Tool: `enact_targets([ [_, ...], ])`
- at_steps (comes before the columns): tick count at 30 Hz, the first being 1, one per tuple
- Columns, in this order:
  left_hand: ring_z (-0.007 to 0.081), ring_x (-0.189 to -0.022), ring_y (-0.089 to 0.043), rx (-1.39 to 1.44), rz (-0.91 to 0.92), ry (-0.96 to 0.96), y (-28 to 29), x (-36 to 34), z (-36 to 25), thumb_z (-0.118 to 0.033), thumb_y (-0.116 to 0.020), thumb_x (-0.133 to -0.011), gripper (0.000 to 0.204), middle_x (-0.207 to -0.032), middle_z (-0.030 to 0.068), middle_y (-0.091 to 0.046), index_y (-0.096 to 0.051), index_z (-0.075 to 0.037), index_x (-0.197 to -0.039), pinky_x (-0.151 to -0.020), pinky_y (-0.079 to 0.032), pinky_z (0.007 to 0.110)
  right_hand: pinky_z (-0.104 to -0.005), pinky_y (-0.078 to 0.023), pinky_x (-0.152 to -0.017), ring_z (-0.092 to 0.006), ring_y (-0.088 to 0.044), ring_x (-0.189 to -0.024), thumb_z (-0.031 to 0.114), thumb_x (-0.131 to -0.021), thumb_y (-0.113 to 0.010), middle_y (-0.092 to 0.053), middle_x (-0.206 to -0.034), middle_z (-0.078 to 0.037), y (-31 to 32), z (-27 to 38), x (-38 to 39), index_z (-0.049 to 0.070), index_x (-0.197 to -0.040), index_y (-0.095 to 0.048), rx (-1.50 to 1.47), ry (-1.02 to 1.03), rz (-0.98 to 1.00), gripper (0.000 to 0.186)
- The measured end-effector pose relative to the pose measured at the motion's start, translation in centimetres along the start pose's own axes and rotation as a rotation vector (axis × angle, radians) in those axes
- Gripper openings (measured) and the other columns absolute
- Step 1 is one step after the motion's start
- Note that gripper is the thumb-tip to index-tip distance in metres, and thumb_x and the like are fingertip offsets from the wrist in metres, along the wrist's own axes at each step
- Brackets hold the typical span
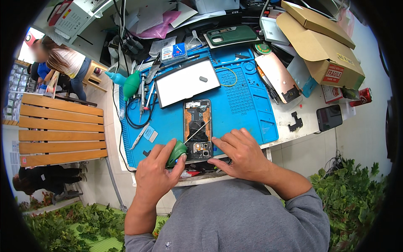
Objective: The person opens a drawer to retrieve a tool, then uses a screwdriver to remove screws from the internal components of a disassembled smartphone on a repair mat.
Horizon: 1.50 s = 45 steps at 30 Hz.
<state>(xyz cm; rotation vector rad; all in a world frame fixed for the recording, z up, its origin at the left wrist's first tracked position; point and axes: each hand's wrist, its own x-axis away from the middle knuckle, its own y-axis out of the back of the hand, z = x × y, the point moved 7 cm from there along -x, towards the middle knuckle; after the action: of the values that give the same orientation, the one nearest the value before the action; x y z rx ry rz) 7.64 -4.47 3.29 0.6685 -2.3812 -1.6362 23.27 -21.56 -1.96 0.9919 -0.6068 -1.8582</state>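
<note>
Two hands, the left hand and the right hand, are flanking an opened smartphone that is lying upright in view near the front edge of the blue repair mat. The left hand is grasping a green squeeze bulb beside the phone's lower left edge, and its thin pale nozzle is slanting up across the exposed interior toward the right rim. The right hand is holding nothing visible; its fingers are spreading loosely, with index finger and thumb pointing at the phone's right edge, though whether they are touching it I cannot tell. Just beyond the phone's top edge, a dark-bordered white pad is lying askew, limiting room on that side. Wider blue surface is stretching rightward to the mat's molded compartments, while leftward a narrower strip is running to a slim white tool and a small blue-and-white packet. Past the mat's right edge, a pinkish phone back panel is resting on the white bench, and a black smartphone is lying near the bench's right edge.
</note>
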Motion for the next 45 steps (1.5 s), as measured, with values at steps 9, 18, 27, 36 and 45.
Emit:
enact_targets([
  [9, 0.0318, -0.073, -0.077, -0.003, 0.006, -0.014, 0.3, 0.4, 0.2, -0.03, -0.092, -0.099, 0.048, -0.1, 0.01, -0.075, -0.082, -0.007, -0.14, -0.064, -0.061, 0.044, -0.0438, -0.047, -0.085, -0.0284, -0.065, -0.096, 0.035, -0.09, -0.1, -0.069, -0.104, -0.009, 0.1, 0.0, 0.0, -0.001, -0.136, -0.079, -0.005, -0.003, -0.027, 0.061],
  [18, 0.0313, -0.078, -0.077, 0.01, 0.028, 0.036, 0.0, 0.3, 0.0, -0.021, -0.093, -0.097, 0.046, -0.101, 0.0132, -0.078, -0.083, -0.003, -0.139, -0.069, -0.06, 0.042, -0.0435, -0.047, -0.085, -0.028, -0.065, -0.096, 0.035, -0.089, -0.1, -0.069, -0.104, -0.009, 0.0, 0.0, 0.0, 0.0, -0.135, -0.08, 0.004, -0.002, -0.026, 0.061],
  [27, 0.0314, -0.077, -0.077, 0.02, 0.022, 0.036, 0.3, 0.3, -0.1, -0.021, -0.093, -0.097, 0.047, -0.1, 0.0129, -0.077, -0.082, -0.005, -0.14, -0.068, -0.06, 0.042, -0.0439, -0.047, -0.085, -0.028, -0.065, -0.096, 0.036, -0.089, -0.101, -0.069, -0.104, -0.009, 0.0, 0.0, 0.0, -0.001, -0.134, -0.08, 0.002, -0.006, -0.03, 0.061],
  [36, 0.0314, -0.076, -0.077, 0.007, 0.008, 0.028, 0.1, -0.2, -0.1, -0.021, -0.094, -0.097, 0.047, -0.101, 0.0132, -0.077, -0.082, -0.005, -0.139, -0.067, -0.06, 0.042, -0.0435, -0.048, -0.089, -0.0279, -0.065, -0.101, 0.035, -0.091, -0.098, -0.07, -0.108, -0.011, -0.1, 0.0, 0.1, -0.004, -0.138, -0.078, 0.001, -0.007, 0.007, 0.064],
  [45, 0.0318, -0.075, -0.077, -0.009, 0.019, 0.013, 0.3, -0.1, -0.2, -0.025, -0.093, -0.098, 0.047, -0.1, 0.0114, -0.076, -0.082, -0.005, -0.14, -0.066, -0.06, 0.043, -0.0439, -0.047, -0.085, -0.0284, -0.066, -0.095, 0.035, -0.089, -0.101, -0.069, -0.104, -0.01, 0.1, -0.1, 0.0, -0.001, -0.136, -0.079, -0.002, 0.0, -0.035, 0.063],
])
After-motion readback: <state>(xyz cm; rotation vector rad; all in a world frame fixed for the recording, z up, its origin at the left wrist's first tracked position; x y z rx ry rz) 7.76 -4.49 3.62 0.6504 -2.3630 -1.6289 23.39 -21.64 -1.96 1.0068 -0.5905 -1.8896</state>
